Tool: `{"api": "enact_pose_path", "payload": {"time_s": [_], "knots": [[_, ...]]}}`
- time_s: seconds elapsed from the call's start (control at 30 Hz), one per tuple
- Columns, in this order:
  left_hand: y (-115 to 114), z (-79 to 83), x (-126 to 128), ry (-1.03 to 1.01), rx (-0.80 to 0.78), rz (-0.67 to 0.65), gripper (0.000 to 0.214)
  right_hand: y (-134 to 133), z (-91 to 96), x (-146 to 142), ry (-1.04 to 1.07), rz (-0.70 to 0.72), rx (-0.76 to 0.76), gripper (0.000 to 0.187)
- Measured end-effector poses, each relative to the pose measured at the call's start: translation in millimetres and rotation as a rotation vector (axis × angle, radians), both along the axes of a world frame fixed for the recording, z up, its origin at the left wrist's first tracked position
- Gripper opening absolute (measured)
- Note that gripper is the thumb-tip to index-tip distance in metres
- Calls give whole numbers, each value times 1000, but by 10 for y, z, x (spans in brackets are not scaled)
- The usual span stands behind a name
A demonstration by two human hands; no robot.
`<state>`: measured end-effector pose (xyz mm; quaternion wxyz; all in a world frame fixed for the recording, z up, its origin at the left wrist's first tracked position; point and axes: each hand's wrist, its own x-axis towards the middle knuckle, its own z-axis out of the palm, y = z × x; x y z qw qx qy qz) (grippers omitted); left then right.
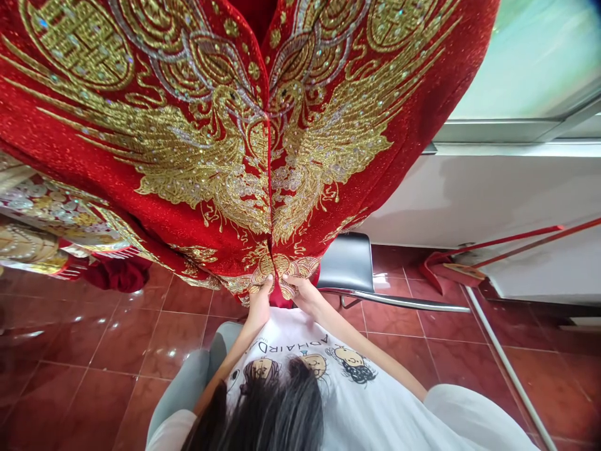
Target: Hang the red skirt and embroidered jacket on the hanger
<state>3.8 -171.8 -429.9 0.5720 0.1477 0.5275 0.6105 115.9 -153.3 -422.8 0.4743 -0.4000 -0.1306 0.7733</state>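
Observation:
A red jacket [188, 219] with gold and silver embroidery and small sparkling stones hangs in front of me and fills the upper view. Its two front edges meet along a middle line, with a winged gold pattern on either side. At the lower hem, my left hand [261, 293] is closed on the left front corner, thumb on top. Just beside it, my right hand [298, 289] grips the right front corner in the same way. The hands are close together but apart, and the fingers under the cloth are hidden.
Behind the jacket stands a black chair [350, 260] with a metal frame. To the right, a red dustpan [434, 269] and a long pale pole [507, 363] rest by the white wall [417, 188]. More embroidered garments [61, 219] hang at left above the red tiled floor [117, 344].

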Motion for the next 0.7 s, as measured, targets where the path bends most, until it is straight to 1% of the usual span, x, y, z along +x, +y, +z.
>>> {"api": "enact_pose_path", "payload": {"time_s": [0.17, 0.3, 0.4, 0.5, 0.6, 0.7], "knots": [[-44, -47, -9, 68, 44, 4, 54, 19, -25, -49, 27, 59, -26, 26], [-84, 21, 0, 150, 78, 60, 54, 37, -21, -98, 72, 132, -63, 22], [-106, 47, 7, 207, 89, 99, 53, 39, -26, -134, 94, 155, -65, 23], [-107, -1, 5, 190, 75, 68, 49, 50, -47, -161, 76, 117, -60, 26], [-79, -73, -16, 158, 63, 13, 44, 76, -66, -164, 23, 32, -47, 29], [-44, -118, -60, 130, 49, -28, 38, 52, -83, -110, -54, -30, -31, 37]]}}
